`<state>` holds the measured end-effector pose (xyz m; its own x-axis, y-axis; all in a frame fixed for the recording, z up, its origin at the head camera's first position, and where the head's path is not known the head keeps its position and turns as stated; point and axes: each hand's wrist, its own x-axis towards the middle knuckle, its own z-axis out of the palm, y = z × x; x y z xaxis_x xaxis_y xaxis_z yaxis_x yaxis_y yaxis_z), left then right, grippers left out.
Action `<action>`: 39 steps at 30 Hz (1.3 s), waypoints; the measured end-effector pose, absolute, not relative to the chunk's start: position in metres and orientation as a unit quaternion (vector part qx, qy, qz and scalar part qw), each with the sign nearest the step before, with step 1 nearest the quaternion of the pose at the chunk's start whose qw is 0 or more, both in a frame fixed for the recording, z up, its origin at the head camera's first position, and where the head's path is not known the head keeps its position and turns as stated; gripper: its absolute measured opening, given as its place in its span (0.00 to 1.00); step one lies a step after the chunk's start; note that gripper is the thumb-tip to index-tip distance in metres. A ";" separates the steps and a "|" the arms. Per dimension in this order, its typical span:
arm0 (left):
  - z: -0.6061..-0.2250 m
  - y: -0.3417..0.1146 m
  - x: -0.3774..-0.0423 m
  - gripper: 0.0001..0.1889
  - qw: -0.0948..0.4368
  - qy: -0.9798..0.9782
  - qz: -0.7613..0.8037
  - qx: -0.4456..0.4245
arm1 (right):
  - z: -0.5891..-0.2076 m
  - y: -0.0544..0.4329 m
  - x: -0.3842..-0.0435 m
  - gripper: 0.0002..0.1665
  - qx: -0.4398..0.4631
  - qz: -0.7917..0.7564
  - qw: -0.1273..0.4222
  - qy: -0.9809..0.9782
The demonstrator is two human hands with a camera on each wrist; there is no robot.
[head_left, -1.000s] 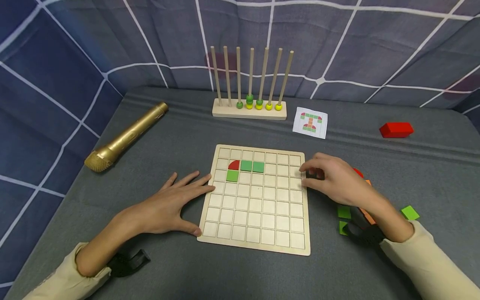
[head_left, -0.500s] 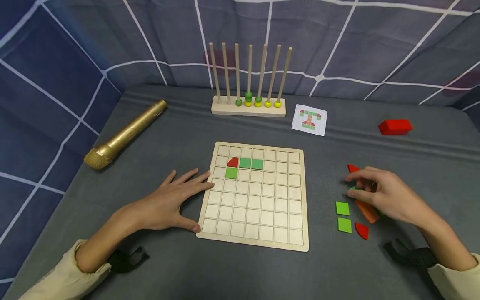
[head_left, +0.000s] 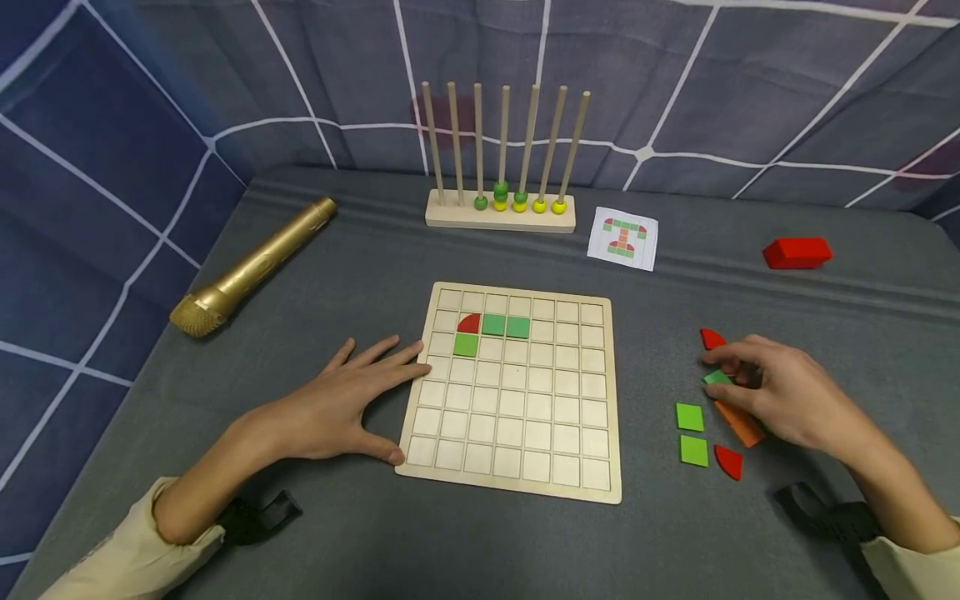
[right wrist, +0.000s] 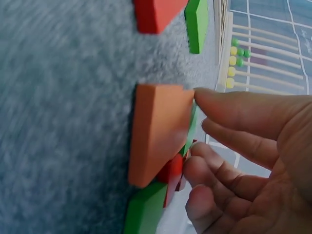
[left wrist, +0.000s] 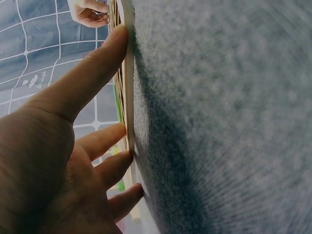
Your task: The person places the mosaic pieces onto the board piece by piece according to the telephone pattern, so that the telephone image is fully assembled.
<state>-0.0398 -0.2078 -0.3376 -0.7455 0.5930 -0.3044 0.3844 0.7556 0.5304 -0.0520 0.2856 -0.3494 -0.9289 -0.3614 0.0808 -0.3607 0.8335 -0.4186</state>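
Note:
A square gridded wooden board point(head_left: 510, 483) lies on the grey cloth. My left hand point(head_left: 337, 408) rests beside it, fingers spread, with fingertips and thumb touching its left edge; the left wrist view shows this contact too. On the board sit a red quarter-circle tile point(head_left: 470, 323), a light green tile point(head_left: 466, 344) and two darker green tiles point(head_left: 506, 326). To the right, my right hand point(head_left: 787, 392) is low over a small pile, thumb and fingers curled about a green square tile point(head_left: 717, 377). An orange tile point(right wrist: 161, 129) lies under the thumb side; fingers partly hide the pile.
Two light green tiles point(head_left: 691, 433) and red quarter tiles point(head_left: 729, 462) lie around the pile. Behind the board stand a peg rack with beads point(head_left: 500, 218) and a pattern card point(head_left: 622, 239). A gold microphone point(head_left: 255, 267) lies left, a red block point(head_left: 797, 253) back right.
My right hand has moved right, from the board's right edge to the tile pile, and lingers there; more of the green tile shows now. My left hand keeps its place.

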 end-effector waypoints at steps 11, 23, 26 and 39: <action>-0.338 -0.207 -0.039 0.55 0.231 0.907 0.225 0.270 | -0.347 0.275 -0.050 0.20 -0.189 -0.221 0.025 0.957; -0.339 -0.208 -0.040 0.55 0.230 0.907 0.225 0.273 | -0.342 0.274 -0.053 0.19 -0.188 -0.198 0.025 0.962; -0.339 -0.208 -0.040 0.55 0.230 0.907 0.226 0.272 | -0.343 0.274 -0.055 0.17 -0.176 -0.181 0.039 0.967; -0.339 -0.208 -0.040 0.55 0.232 0.906 0.225 0.272 | -0.347 0.276 -0.057 0.16 -0.169 -0.189 0.051 0.966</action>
